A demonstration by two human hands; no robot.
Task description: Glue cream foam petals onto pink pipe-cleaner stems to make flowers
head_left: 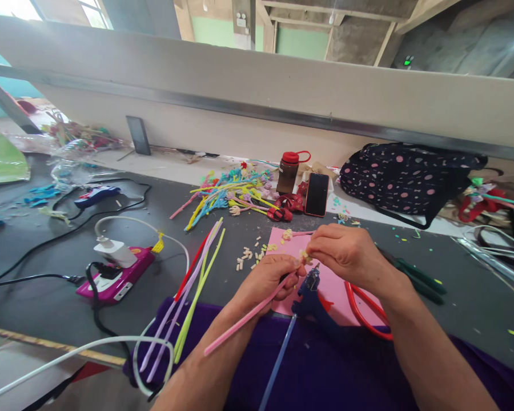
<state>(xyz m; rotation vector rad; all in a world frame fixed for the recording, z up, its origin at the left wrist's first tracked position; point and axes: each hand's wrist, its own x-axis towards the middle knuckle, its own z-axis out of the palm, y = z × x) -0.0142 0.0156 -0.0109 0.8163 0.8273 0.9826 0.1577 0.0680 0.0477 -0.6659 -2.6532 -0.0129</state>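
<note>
My left hand (278,273) is closed around a pink pipe cleaner (244,319), whose long end slants down over my left forearm. At its upper tip sits a small cream-yellow cluster (304,257). The bent fingers of my right hand (340,248) pinch at this cluster; the exact fingertip contact is partly hidden. Just below both hands lies a blue hot glue gun (310,294), nozzle upward, with a long glue stick (278,359) out of its back. Beneath is a pink sheet (278,237), on which another cream cluster (287,234) on a pink stem rests.
Small cream pieces (246,257) are scattered left of the sheet. Purple and green pipe cleaners (201,285) lie beside a magenta power strip (117,274) with cables. Finished-looking colourful stems (227,197), a bottle (288,174), a phone (316,195), a dark bag (402,180) and green-handled pliers (420,279) stand around.
</note>
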